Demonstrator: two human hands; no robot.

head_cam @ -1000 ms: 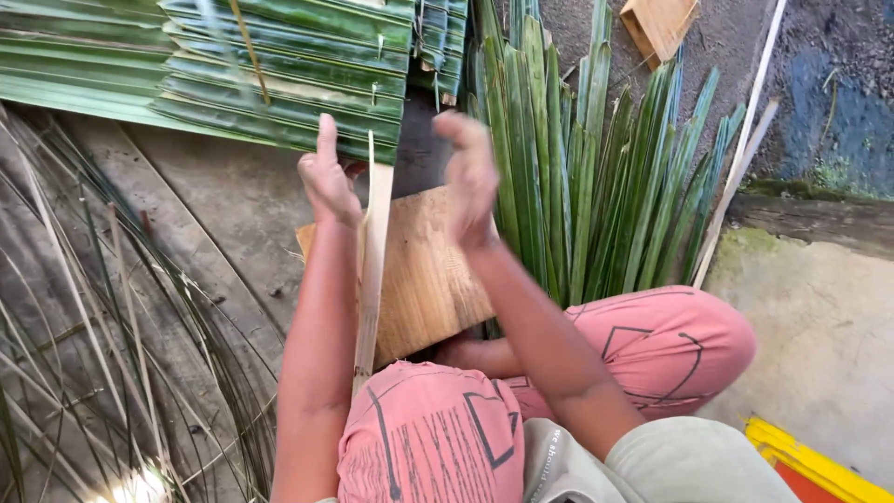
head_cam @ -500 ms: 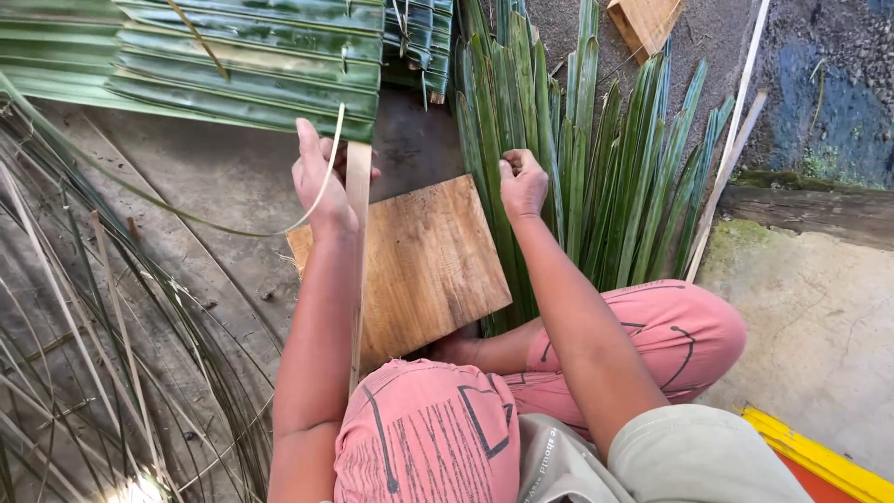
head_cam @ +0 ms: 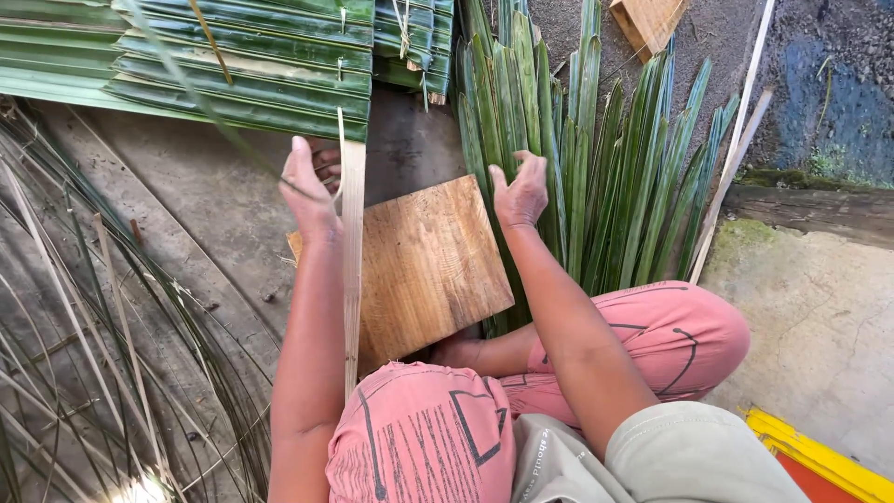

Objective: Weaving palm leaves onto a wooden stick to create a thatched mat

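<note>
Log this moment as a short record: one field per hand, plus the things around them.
left hand: raised, touching a pale thin strip that stands upright; grip unclear
right hand: raised, fingers loosely curled, holding nothing visible
board: wooden, flat on the ground between the arms
loose leaves: long, green, fanned out behind the right hand
stitched leaf panel: beyond the left hand
knees: pink trousers

A wooden board [head_cam: 424,270] lies between stacked leaves [head_cam: 251,61] behind and knees [head_cam: 670,335] in front
</note>
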